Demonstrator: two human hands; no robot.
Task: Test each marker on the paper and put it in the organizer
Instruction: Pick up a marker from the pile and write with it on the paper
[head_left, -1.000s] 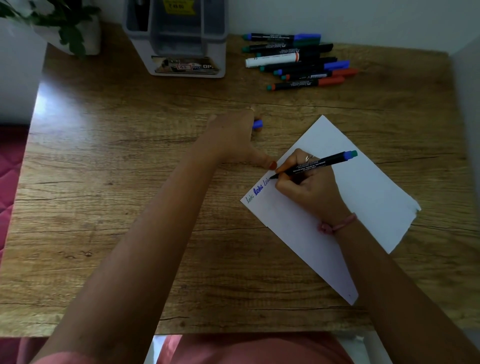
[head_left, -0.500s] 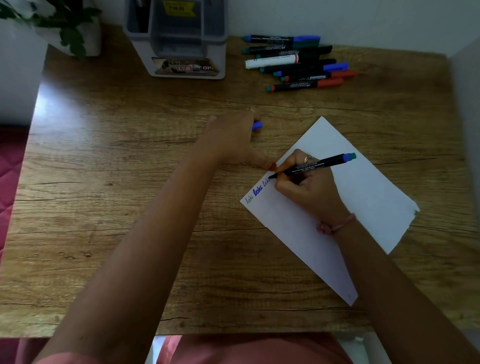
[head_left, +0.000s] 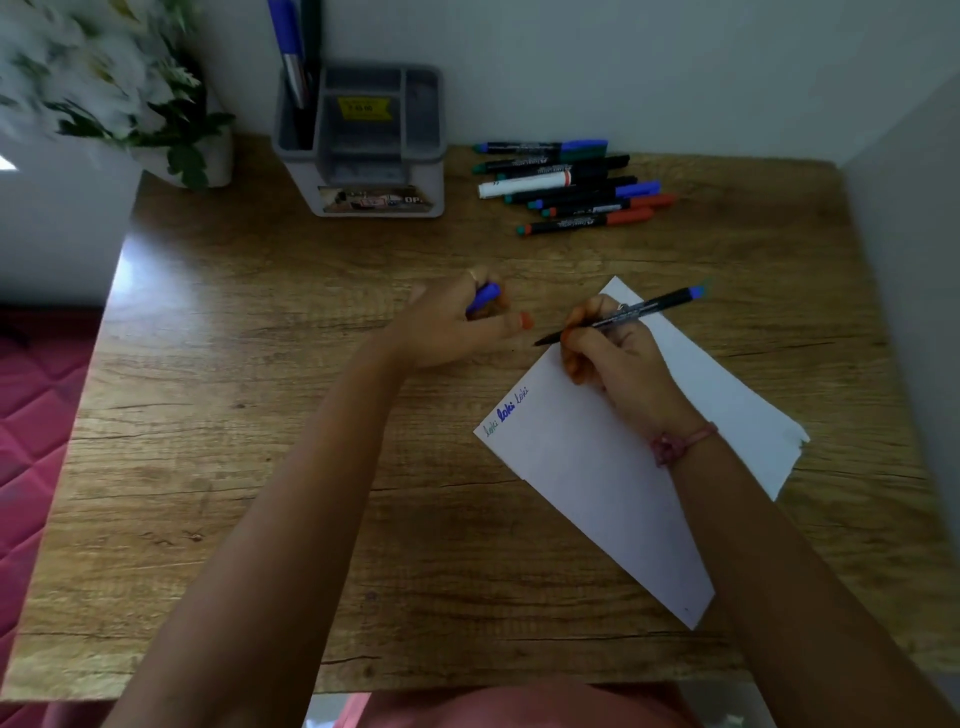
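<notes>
My right hand (head_left: 618, 358) grips an uncapped black marker (head_left: 634, 310) with a blue end, its tip hanging just past the top left edge of the white paper (head_left: 613, 467). Three small written words sit at the paper's left corner (head_left: 506, 413). My left hand (head_left: 452, 322) is raised off the table to the left of the paper and holds the blue cap (head_left: 483, 299) in curled fingers. Several capped markers (head_left: 571, 187) lie in a heap at the back right. The grey organizer (head_left: 363, 150) stands at the back with two markers upright in its left compartment.
A potted plant with white flowers (head_left: 104, 88) fills the back left corner. A wall runs behind the wooden table (head_left: 260, 415) and another closes the right side. A pink quilted surface (head_left: 31, 415) lies left of the table.
My right hand has lifted the marker tip off the written words and shifted up and right. My left hand has come off the paper's edge. The camera has tilted up, showing more of the organizer.
</notes>
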